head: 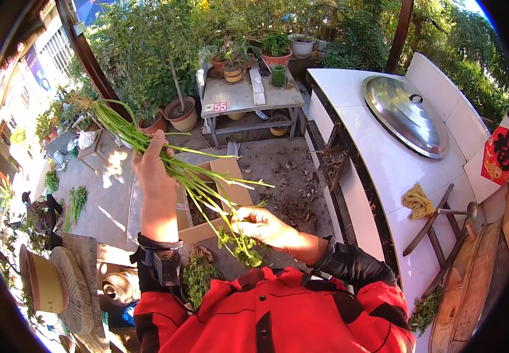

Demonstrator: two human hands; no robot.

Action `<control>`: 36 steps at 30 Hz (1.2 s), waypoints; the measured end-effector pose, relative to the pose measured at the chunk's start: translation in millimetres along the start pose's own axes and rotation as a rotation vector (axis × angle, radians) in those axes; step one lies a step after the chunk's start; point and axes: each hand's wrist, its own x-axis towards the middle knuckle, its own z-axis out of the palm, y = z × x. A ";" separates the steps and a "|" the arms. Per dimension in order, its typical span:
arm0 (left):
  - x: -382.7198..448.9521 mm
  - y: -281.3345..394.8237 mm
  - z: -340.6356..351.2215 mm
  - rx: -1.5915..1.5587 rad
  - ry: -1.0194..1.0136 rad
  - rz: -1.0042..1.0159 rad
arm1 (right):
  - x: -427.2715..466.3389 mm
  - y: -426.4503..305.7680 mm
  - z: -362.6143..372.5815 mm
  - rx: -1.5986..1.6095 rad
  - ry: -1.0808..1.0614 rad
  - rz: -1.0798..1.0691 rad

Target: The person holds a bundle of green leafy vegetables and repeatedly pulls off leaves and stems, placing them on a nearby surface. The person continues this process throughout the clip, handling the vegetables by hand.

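Observation:
My left hand (155, 165) is closed around the middle of a bunch of green leafy vegetable stalks (122, 128), its brown roots pointing to the upper left. The stalks fan out towards the lower right. At their leafy ends, the fingers of my right hand (261, 227) pinch some thin stems. Below the bunch, partly covered by it, an open cardboard box (232, 174) stands on the ground with dark matter inside. A heap of greens (199, 276) lies on the ground close in front of me, left of centre.
A white tiled stove counter (347, 101) with a large metal lid (406, 117) runs along the right. A low table (236, 95) with potted plants stands ahead. More greens (77, 203) lie on the ground at the left, near a round millstone-like slab (72, 289).

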 end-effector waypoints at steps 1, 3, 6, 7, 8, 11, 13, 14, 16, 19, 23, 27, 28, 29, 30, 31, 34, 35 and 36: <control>0.7 -0.2 -0.2 0.005 -0.003 -0.001 | 0.7 1.3 2.3 0.010 0.022 -0.034; 4.0 -4.0 -1.6 -0.006 -0.010 0.029 | 0.1 5.8 4.9 -0.073 0.062 -0.121; 2.9 -3.3 -1.2 -0.003 -0.012 0.044 | -0.8 4.0 7.4 -0.295 0.231 -0.157; 1.6 -2.9 0.0 0.001 -0.013 0.042 | -1.1 2.7 6.4 -0.396 0.277 -0.172; 1.0 -2.3 1.6 0.008 -0.004 0.037 | -1.5 1.3 5.0 -0.497 0.323 -0.187; 2.7 -2.7 3.7 0.031 0.011 0.027 | -6.0 -1.8 0.9 -0.305 0.189 -0.206; 6.3 -4.9 -0.1 0.044 0.013 0.036 | -6.7 -6.5 0.0 -0.351 0.156 -0.157; 6.5 -4.4 0.0 0.045 0.013 0.033 | -6.3 -6.2 -1.7 -0.374 0.138 -0.127; 6.8 -2.5 3.1 0.047 0.006 0.020 | -4.8 -1.1 -4.0 -0.397 0.109 -0.102; 13.8 -5.3 7.2 0.056 -0.008 0.031 | 1.6 8.6 -11.4 -0.328 -0.012 -0.175; 15.2 -2.1 8.3 0.050 0.006 0.025 | -3.1 -14.6 2.0 -0.267 -0.058 -0.042; 13.8 2.2 11.8 0.054 0.006 0.029 | -0.9 -20.0 3.8 -0.196 -0.118 -0.131; 12.3 3.6 14.3 0.052 0.003 0.027 | 1.3 -16.4 1.6 -0.186 -0.110 -0.139; 11.4 4.6 16.3 0.050 0.000 0.025 | 0.5 -16.4 2.2 -0.171 -0.095 -0.130; 11.5 5.7 16.9 0.046 0.012 0.026 | -0.1 -21.4 6.2 -0.156 -0.083 -0.121; 11.9 6.6 17.5 0.041 0.025 0.027 | -0.3 -23.9 8.3 -0.141 -0.072 -0.112; 16.2 7.3 14.8 0.030 0.036 0.052 | -4.7 -27.4 7.3 -0.046 -0.096 0.041; 18.8 7.7 12.7 0.027 0.036 0.063 | -7.2 -30.7 6.2 -0.014 -0.092 0.135; 20.9 7.2 10.8 0.024 0.037 0.061 | -8.6 -23.4 -0.5 0.035 -0.121 0.145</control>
